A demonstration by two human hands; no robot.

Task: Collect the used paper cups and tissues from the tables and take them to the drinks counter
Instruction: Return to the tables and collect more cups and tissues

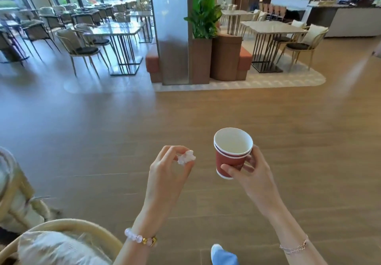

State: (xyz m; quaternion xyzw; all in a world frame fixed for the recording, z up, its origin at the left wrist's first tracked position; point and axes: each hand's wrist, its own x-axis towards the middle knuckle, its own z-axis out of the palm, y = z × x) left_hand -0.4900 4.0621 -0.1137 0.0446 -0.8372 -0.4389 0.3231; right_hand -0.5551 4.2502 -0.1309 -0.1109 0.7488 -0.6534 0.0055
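My right hand point(250, 171) grips two stacked red paper cups point(231, 154) with white rims, held upright over the wooden floor; the inner cup looks empty. My left hand point(168, 167) pinches a small crumpled white tissue point(186, 157) between thumb and fingertips, just left of the cups. Both hands hover at about the same height, a short gap apart. The drinks counter point(348, 20) stands far off at the upper right, with a screen and gold fittings on top.
Open wooden floor lies ahead. A pillar point(171, 29) with planters and a leafy plant point(203, 15) stands at centre back. Tables and chairs fill the left back point(115, 33) and right back point(272, 29). A wicker chair with a cushion point(61, 246) is at lower left.
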